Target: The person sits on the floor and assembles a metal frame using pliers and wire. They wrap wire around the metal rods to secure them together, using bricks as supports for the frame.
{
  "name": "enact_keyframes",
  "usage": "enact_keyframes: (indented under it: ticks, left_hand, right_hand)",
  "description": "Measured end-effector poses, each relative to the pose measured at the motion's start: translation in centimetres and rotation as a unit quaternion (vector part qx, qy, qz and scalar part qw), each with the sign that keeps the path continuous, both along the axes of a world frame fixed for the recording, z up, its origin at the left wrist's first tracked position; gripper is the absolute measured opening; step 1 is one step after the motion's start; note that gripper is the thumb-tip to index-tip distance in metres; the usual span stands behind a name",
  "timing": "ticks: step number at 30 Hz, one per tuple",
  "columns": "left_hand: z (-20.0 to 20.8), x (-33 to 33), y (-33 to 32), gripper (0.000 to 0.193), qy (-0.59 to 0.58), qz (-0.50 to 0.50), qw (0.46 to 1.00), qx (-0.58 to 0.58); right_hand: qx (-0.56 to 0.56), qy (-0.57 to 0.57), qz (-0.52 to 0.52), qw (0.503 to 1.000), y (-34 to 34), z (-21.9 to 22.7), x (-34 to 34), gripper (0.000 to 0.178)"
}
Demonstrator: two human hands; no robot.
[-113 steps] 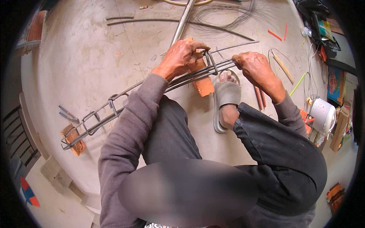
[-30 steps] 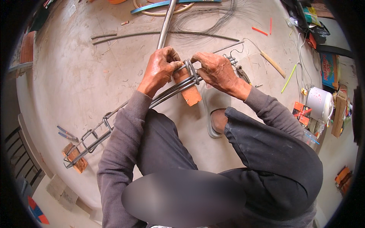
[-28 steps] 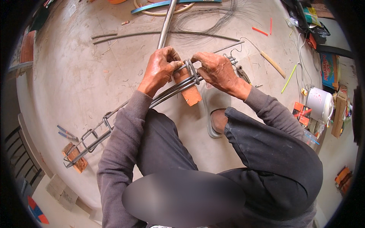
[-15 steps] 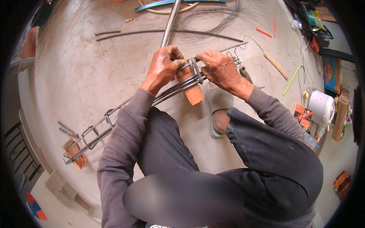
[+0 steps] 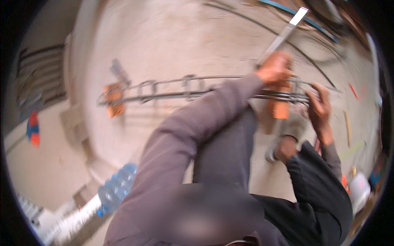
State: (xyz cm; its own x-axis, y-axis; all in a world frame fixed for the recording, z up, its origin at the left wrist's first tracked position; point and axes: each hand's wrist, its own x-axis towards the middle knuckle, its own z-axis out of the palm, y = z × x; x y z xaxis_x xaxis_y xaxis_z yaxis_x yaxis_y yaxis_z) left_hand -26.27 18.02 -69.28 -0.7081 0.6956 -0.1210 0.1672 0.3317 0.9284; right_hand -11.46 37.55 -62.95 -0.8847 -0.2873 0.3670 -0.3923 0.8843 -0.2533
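Note:
A long rebar cage (image 5: 170,95), thin rods with square stirrups along them, lies across the floor in front of my legs. Under its far-left end is an orange brick (image 5: 115,107); a second brick (image 5: 280,109) props it near the right end. Over this second brick my left hand (image 5: 276,69) is closed on the cage's upper rod, its fingertips blurred. My right hand (image 5: 320,107) curls its fingers around the rods at the right end, beside bunched stirrups (image 5: 294,91). Motion smears the picture, so finer contact is unclear.
A silver metal tube (image 5: 283,39) slants away beyond my left hand. Pliers (image 5: 119,71) lie by the left brick. A dark rod (image 5: 262,26) and loose wire (image 5: 328,45) are farther off. A blue plastic bottle (image 5: 117,186) stands near my left arm, a white container (image 5: 359,190) at right.
The view has swung left, bringing the bottle into sight. My right hand has shifted from the stirrup above the brick to the rods' right end. My left hand stays near the brick.

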Motion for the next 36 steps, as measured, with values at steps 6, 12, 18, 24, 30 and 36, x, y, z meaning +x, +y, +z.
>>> enact_keyframes:
  ticks: [6, 12, 18, 24, 30, 36]
  left_hand:
    - [2.9, 0.5, 1.4, 0.013, 0.038, 0.023, 0.997, -0.063]
    - [4.2, 0.6, -0.1, 0.009, -0.056, 0.049, 0.995, -0.071]
    - [3.1, 0.5, 0.5, 0.008, -0.012, 0.055, 0.997, -0.048]
    - [3.5, 0.5, 0.1, 0.008, -0.060, 0.047, 0.996, -0.046]
    - [4.2, 0.5, -0.3, 0.006, -0.078, 0.041, 0.995, -0.050]
    - [2.0, 0.6, 0.2, 0.011, -0.003, 0.058, 0.997, -0.058]
  right_hand:
    - [0.143, -0.046, -0.004, 0.989, 0.9, -0.2, 1.8, 0.032]
    - [0.112, -0.091, -0.037, 0.989, 0.2, -2.1, 1.5, 0.031]
    - [0.107, -0.255, -0.084, 0.957, -0.8, -0.2, -0.2, 0.020]
    - [0.091, -0.207, -0.079, 0.971, -0.5, -0.9, -0.2, 0.018]
    - [0.064, -0.187, -0.081, 0.977, -0.8, -0.5, -0.3, 0.013]
    - [0.083, -0.148, -0.109, 0.979, 0.2, -1.2, -0.3, 0.010]
